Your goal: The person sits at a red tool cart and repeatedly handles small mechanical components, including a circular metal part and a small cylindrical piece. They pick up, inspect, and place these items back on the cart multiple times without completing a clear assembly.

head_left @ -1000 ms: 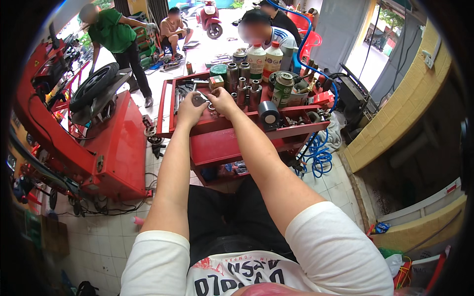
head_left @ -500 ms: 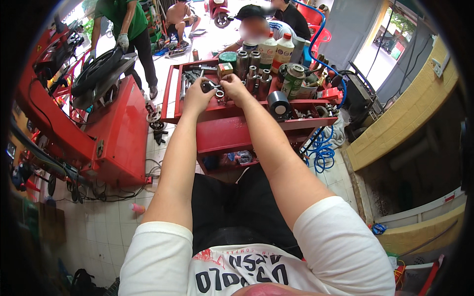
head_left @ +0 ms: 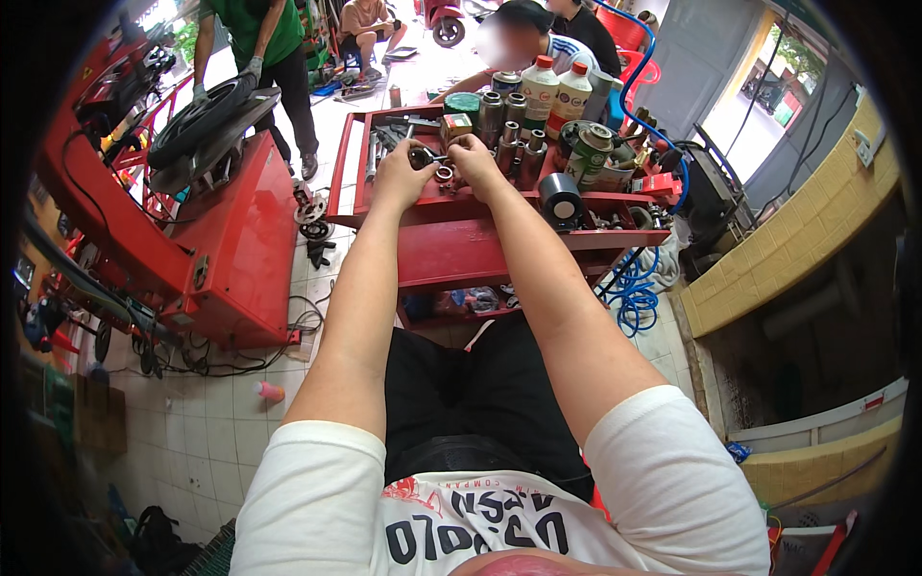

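- Left hand (head_left: 396, 171) and right hand (head_left: 473, 156) are extended side by side over the top tray of the red tool cart (head_left: 451, 240).
- Both hands are curled around a small metal part (head_left: 429, 156) held between them; exact finger contact is too small to confirm.
- The part lies directly ahead of the person, above the tray, with both hands about equally near.
- Steel sockets (head_left: 507, 130) stand upright just beyond the right hand.
- Its long axis cannot be determined.

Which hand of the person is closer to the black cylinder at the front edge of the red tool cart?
Right. The right hand is up and left of the black cylinder, a short way off. The left hand is farther left, beyond the right hand.
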Demonstrator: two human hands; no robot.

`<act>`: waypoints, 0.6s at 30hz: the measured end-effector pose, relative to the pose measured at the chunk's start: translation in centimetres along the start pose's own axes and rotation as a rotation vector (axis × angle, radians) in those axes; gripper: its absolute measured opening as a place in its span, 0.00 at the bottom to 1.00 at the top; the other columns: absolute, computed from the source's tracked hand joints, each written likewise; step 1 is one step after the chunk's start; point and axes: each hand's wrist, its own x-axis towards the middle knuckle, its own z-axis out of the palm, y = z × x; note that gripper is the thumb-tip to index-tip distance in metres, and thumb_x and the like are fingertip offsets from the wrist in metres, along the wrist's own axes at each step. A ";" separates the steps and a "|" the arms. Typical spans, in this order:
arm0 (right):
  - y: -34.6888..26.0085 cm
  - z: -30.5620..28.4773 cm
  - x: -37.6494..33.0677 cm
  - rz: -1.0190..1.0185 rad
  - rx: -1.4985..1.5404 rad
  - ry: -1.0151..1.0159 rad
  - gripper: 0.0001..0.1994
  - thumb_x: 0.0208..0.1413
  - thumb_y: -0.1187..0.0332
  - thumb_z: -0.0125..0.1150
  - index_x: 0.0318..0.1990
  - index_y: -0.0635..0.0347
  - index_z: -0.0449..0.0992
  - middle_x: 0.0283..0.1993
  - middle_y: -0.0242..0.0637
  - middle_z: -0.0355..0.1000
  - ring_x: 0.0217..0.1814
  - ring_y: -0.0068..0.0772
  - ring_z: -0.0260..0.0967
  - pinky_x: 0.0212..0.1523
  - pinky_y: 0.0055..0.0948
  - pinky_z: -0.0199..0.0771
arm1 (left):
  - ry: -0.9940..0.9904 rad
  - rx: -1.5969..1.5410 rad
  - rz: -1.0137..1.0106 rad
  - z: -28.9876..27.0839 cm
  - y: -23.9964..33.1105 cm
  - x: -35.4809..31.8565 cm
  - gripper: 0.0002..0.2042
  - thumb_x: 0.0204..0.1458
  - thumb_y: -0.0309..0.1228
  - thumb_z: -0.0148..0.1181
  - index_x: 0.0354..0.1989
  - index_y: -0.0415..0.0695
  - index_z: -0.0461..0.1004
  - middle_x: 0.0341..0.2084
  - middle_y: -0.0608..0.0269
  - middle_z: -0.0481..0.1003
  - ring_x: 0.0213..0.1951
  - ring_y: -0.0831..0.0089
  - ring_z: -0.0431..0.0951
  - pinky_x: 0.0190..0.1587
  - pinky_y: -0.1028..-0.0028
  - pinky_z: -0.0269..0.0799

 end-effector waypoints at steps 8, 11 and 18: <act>0.7 -0.1 0.2 -0.087 -0.123 0.032 0.19 0.65 0.60 0.61 0.54 0.66 0.75 0.40 0.41 0.78 0.35 0.29 0.77 0.31 0.30 0.76 | -0.030 0.018 -0.011 -0.5 1.3 -0.6 0.23 0.48 0.41 0.76 0.51 0.49 0.78 0.44 0.51 0.84 0.49 0.54 0.84 0.51 0.58 0.78; -0.2 -0.4 0.2 0.073 -0.015 -0.011 0.18 0.65 0.61 0.61 0.54 0.67 0.75 0.40 0.40 0.79 0.34 0.29 0.77 0.30 0.31 0.77 | -0.041 -0.011 -0.051 -0.6 1.0 -0.3 0.23 0.48 0.41 0.75 0.51 0.49 0.78 0.44 0.52 0.83 0.49 0.54 0.84 0.51 0.58 0.78; 0.0 -0.3 -0.2 -0.041 -0.012 -0.046 0.17 0.66 0.62 0.59 0.54 0.66 0.75 0.39 0.39 0.78 0.33 0.26 0.74 0.27 0.31 0.75 | -0.040 0.001 -0.022 -0.2 0.7 -0.2 0.23 0.48 0.41 0.75 0.52 0.48 0.77 0.44 0.52 0.83 0.49 0.54 0.84 0.52 0.59 0.79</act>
